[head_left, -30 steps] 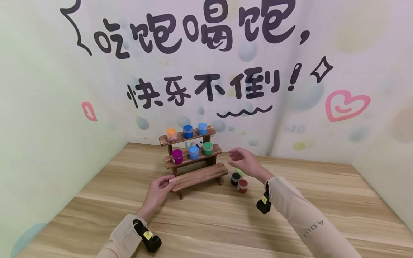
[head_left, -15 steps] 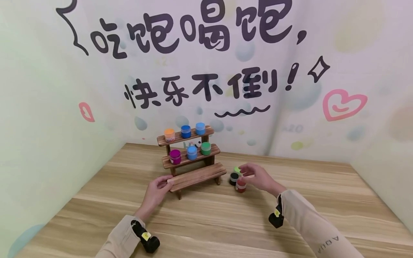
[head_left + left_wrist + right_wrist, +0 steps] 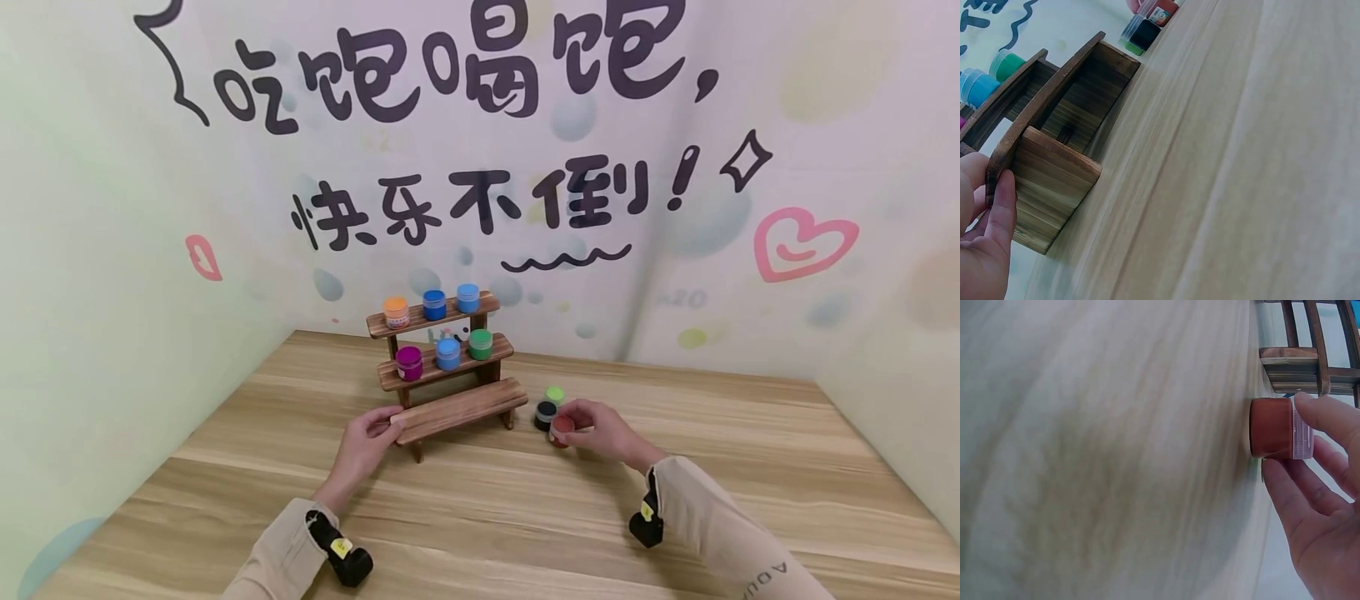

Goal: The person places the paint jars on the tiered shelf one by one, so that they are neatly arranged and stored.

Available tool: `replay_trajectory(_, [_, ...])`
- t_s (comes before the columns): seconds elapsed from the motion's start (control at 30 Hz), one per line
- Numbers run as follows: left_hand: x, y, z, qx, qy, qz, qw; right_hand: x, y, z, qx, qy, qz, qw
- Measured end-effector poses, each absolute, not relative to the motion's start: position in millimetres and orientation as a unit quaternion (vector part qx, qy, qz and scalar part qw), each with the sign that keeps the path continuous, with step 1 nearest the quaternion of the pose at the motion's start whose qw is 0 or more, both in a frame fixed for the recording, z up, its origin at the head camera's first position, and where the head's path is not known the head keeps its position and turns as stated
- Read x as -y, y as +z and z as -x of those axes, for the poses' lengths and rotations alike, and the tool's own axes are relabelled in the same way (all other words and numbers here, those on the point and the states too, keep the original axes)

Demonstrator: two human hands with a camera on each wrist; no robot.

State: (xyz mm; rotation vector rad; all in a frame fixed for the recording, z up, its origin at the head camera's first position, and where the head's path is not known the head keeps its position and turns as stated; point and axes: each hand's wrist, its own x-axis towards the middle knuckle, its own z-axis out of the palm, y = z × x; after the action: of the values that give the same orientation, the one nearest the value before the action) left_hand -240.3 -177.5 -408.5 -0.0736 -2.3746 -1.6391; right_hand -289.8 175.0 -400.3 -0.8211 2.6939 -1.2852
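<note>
A three-tier wooden stand (image 3: 463, 408) stands on the table. My left hand (image 3: 358, 452) pinches the left end of its lowest tier between thumb and fingers, also plain in the left wrist view. My right hand (image 3: 611, 435) has its thumb and fingers around a red-brown paint jar (image 3: 1271, 428) with a clear-sided lid. That jar is upright at the tabletop, right of the stand. Close behind it are a black paint jar (image 3: 545, 417) and a light green paint jar (image 3: 554, 395), the green one partly hidden by the black.
On the middle tier are a purple jar (image 3: 409, 363), a light blue jar (image 3: 448, 354) and a green jar (image 3: 481, 344). The top tier bears an orange jar (image 3: 396, 312) and two blue jars (image 3: 434, 305). A printed cloth wall (image 3: 720, 317) rises behind the table (image 3: 480, 525).
My right hand has come down from beside the middle tier to the red-brown jar and taken hold of it. My left hand stays on the stand's lowest tier.
</note>
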Motion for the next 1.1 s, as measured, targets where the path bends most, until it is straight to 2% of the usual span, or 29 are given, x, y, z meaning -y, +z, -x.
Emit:
replay_trajectory(0.53, [177, -409, 241, 0.812, -0.569, 0.022, 0.127, -183, -401, 291, -0.882, -0.422, 0.203, 0.045])
replay_trajectory(1.1, [177, -409, 241, 0.81, -0.571, 0.021, 0.128, -195, -401, 290, -0.869, -0.452, 0.193, 0.059])
